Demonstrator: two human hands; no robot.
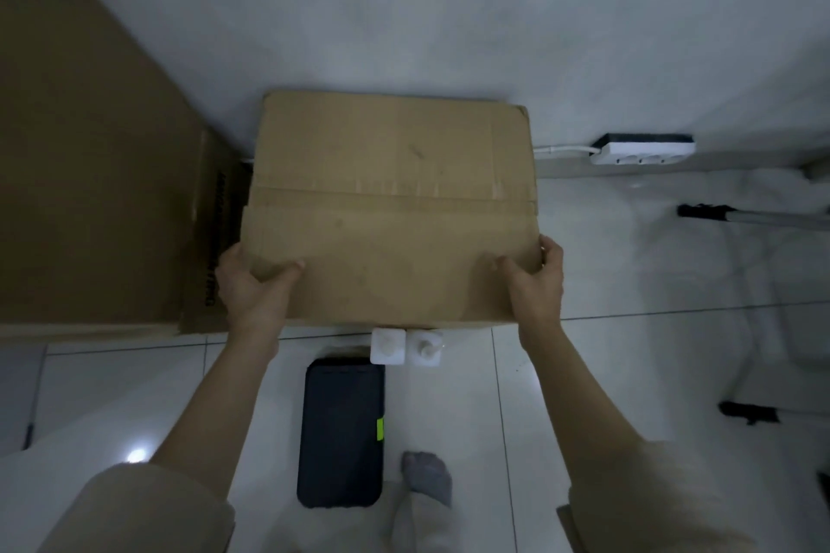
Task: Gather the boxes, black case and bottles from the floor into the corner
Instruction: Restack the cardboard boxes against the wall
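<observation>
Nearest the camera, on the pale tiled floor (584, 373), a flat black rectangular case with a small green tag (342, 431) is seen lying just beside a grey-socked foot (429, 476). Just beyond its far end, two small white plastic bottles (406, 346) are stood side by side, partly hidden under the near edge of a large brown cardboard box sealed with tape (390, 207).

That box is gripped at its two near corners: the left hand (251, 283) is wrapped round the left corner with the thumb laid on the top face, and the right hand (536, 278) is wrapped round the right corner in the same way. Whether the box is resting on the floor or held above it cannot be told.

Farther off, the box is placed close to the white wall (449, 13), and at its left a second brown cardboard box with black print on its side (90, 193) is seen against the same corner.

The task is judged to be partly done: both boxes are at or near the corner, while the case and bottles are left a little short of it. A white power strip (642, 150) is seen at the wall to the right.
</observation>
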